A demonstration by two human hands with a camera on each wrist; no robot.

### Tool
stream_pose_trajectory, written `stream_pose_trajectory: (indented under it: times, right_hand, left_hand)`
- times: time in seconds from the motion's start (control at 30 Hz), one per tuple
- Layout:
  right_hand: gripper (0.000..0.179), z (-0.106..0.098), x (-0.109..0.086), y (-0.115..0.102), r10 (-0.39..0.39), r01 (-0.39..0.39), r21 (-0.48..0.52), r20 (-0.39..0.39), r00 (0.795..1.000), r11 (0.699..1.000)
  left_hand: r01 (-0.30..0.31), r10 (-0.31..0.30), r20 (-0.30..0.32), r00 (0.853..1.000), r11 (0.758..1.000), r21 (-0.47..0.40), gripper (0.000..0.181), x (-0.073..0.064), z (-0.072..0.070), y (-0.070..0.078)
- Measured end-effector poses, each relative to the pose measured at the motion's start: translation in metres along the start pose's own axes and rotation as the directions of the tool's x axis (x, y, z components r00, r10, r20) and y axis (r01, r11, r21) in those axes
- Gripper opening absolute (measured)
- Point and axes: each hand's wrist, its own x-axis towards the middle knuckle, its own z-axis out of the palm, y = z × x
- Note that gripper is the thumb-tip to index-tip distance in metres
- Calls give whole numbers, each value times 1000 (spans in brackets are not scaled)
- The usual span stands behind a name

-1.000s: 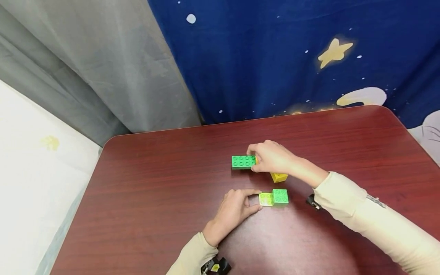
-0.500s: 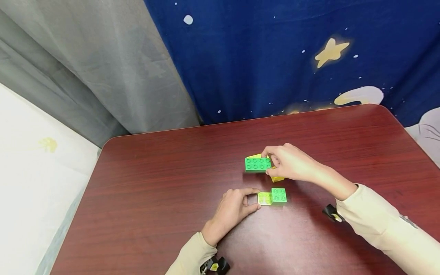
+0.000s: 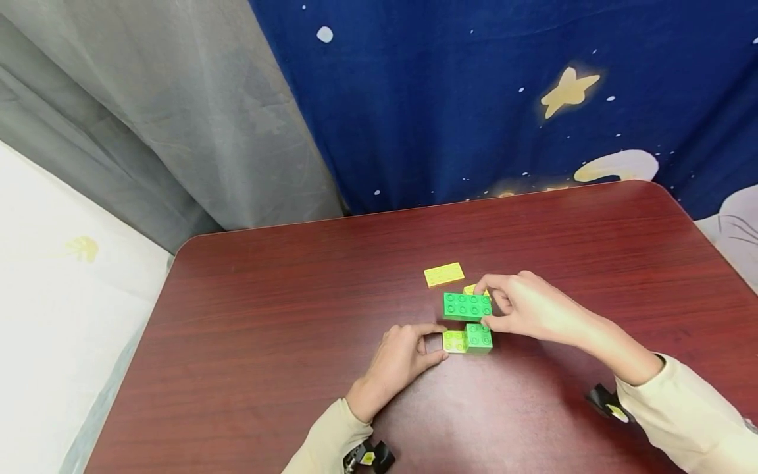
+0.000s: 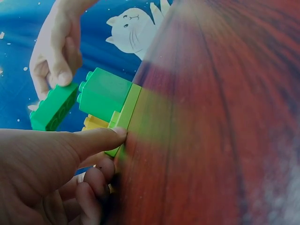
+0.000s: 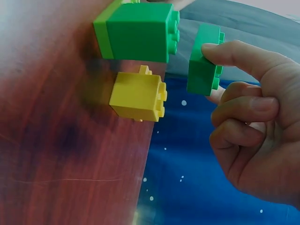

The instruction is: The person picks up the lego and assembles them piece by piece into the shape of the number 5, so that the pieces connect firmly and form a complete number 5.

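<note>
1. Head view: right hand [image 3: 530,306] clamped on green brick [image 3: 464,306], thumb on near side, index on far side, at brick's right end. Right wrist view shows its other fingers curled toward palm.
2. Green brick is off the bench [image 3: 266,342], studs up, projecting left from right hand's fingertips. Two rows of four studs.
3. Left hand [image 3: 399,355] clamped on lime plate [image 3: 454,340], low at bench level. Thumb on near edge, index on far edge; remaining fingers tucked under in left wrist view.
4. Green block [image 3: 478,339] sits on lime plate's right end, just right of left hand's fingertips, below right thumb. Studs up. Lime plate's studs are exposed between left hand and block.
5. Green brick and green block are apart; gap shows in right wrist view.
6. Yellow block [image 5: 136,96] stands on bench below right hand, studs up. From head view it's partly hidden behind green brick, by right index finger.
7. Yellow plate [image 3: 444,274] lies flat on bench, beyond the held brick, ahead and left of right hand's fingertips. Slightly skewed.
8. Cream sleeves on both arms; black wrist device [image 3: 373,455] behind left hand.
9. Blue curtain [image 3: 450,99] hangs past bench's far edge, ahead of both hands; grey curtain [image 3: 207,118] ahead-left of left hand.
</note>
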Motion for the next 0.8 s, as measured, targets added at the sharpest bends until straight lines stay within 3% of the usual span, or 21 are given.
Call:
stream_pose_trajectory:
  times: [0.27, 0.8]
  right_hand:
    - [30, 8, -15, -2, 2, -3, 38, 23, 1000, 999]
    - [28, 15, -22, 1, -52, 52, 85, 0, 999, 995]
  left_hand:
    - [-4, 5, 5, 1000, 1000, -25, 32, 0, -1, -1]
    - [3, -2, 3, 1000, 1000, -27, 33, 0, 0, -2]
